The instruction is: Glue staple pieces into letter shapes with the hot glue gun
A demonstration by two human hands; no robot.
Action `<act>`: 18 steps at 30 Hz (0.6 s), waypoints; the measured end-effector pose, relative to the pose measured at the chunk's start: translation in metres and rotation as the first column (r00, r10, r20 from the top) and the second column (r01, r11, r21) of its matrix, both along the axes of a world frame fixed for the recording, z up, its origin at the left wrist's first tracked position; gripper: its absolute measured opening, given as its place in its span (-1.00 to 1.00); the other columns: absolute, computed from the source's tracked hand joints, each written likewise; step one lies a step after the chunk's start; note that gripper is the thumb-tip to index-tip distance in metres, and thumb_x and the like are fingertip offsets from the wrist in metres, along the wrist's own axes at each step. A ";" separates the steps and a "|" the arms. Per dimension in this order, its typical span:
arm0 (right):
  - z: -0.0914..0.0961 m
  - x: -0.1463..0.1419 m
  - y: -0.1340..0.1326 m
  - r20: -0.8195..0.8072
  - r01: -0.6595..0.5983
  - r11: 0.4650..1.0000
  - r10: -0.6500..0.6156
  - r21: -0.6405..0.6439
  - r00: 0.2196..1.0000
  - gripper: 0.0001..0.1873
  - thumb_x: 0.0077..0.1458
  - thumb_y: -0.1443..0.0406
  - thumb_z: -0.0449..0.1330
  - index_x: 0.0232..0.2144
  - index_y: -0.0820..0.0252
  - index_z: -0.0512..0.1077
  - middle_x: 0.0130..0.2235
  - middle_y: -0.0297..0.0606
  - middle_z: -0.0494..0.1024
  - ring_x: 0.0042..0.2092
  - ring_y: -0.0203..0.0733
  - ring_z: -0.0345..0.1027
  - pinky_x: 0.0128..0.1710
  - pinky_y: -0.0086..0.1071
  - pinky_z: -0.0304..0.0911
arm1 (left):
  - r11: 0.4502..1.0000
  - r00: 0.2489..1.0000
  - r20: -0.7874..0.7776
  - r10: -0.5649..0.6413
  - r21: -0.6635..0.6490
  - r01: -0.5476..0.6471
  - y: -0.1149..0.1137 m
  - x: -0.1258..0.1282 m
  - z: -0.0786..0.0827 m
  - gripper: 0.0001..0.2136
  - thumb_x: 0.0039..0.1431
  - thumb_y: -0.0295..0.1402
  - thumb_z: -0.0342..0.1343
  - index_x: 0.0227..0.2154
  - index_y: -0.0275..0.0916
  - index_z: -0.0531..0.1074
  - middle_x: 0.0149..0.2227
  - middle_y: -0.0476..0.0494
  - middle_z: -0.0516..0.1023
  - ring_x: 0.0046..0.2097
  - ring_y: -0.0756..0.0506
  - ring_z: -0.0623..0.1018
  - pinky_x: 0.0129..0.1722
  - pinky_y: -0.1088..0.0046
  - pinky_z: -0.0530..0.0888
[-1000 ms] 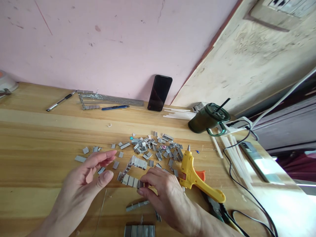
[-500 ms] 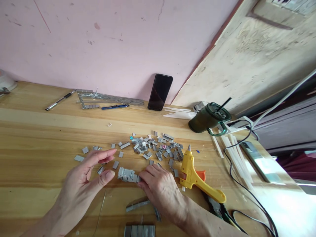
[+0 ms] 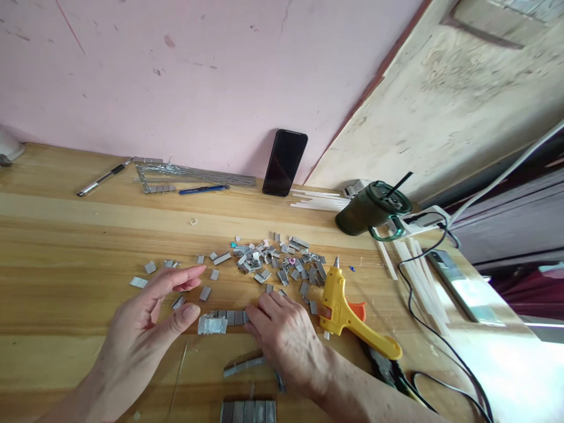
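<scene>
My right hand (image 3: 282, 335) pinches the right end of a short row of joined grey staple pieces (image 3: 233, 318). At the row's left end sits a clear, glossy lump (image 3: 212, 325) that looks like dried glue. My left hand (image 3: 154, 320) hovers to the left of the row, thumb and fingers apart with nothing between them. Behind both hands a heap of loose staple pieces (image 3: 259, 258) is spread over the table. A yellow glue gun (image 3: 341, 311) lies just right of my right hand. Nearer to me are a thin grey strip (image 3: 243, 365) and a flat grey panel (image 3: 248, 411).
Dark-handled pliers (image 3: 384, 367) lie partly under the glue gun. A black phone (image 3: 285, 163) leans on the wall. A green mug (image 3: 368, 208) stands at the back right, near a power strip (image 3: 425, 217), cables and white glue sticks (image 3: 420, 282). A pen (image 3: 103, 178) lies back left.
My right hand has turned the row of staple pieces over, so its glossy lump now faces nearer to me and lies lower left. My left hand has hardly moved.
</scene>
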State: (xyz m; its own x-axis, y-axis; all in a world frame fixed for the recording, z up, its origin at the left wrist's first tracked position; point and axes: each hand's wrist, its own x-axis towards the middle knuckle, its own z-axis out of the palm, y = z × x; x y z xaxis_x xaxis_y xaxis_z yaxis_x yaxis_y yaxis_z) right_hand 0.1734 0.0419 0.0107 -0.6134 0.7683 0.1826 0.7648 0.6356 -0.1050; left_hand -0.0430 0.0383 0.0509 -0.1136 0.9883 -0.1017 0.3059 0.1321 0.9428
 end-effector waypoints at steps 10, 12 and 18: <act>0.000 0.000 0.001 0.008 0.004 1.000 -0.004 -0.006 1.000 -0.80 -0.08 0.38 0.41 -0.40 0.19 0.45 -0.41 -0.36 0.51 -0.38 -0.18 0.35 -0.42 -0.34 0.18 | 0.998 1.000 -0.009 -0.004 0.058 0.004 -0.001 -0.002 -0.004 -0.57 -0.04 0.06 0.22 -0.17 -0.07 0.56 -0.15 -0.15 0.60 -0.06 -0.25 0.56 -0.06 0.15 0.53; 0.000 0.000 0.001 0.007 0.007 1.000 -0.007 -0.014 1.000 -0.78 -0.09 0.37 0.42 -0.40 0.19 0.45 -0.42 -0.36 0.51 -0.38 -0.17 0.36 -0.42 -0.33 0.19 | 0.998 1.000 -0.001 -0.004 0.067 0.004 -0.001 -0.003 -0.005 -0.59 -0.04 0.06 0.22 -0.18 -0.04 0.57 -0.14 -0.14 0.60 -0.06 -0.25 0.57 -0.06 0.16 0.53; -0.002 0.002 0.001 0.006 0.017 1.000 -0.016 -0.025 1.000 -0.76 -0.07 0.34 0.42 -0.33 0.21 0.47 -0.38 -0.33 0.55 -0.36 -0.15 0.37 -0.38 -0.32 0.23 | 0.998 1.000 0.017 -0.022 0.057 0.021 0.001 -0.002 -0.007 -0.59 -0.01 0.06 0.22 -0.14 -0.02 0.56 -0.10 -0.12 0.59 -0.02 -0.24 0.54 -0.02 0.19 0.51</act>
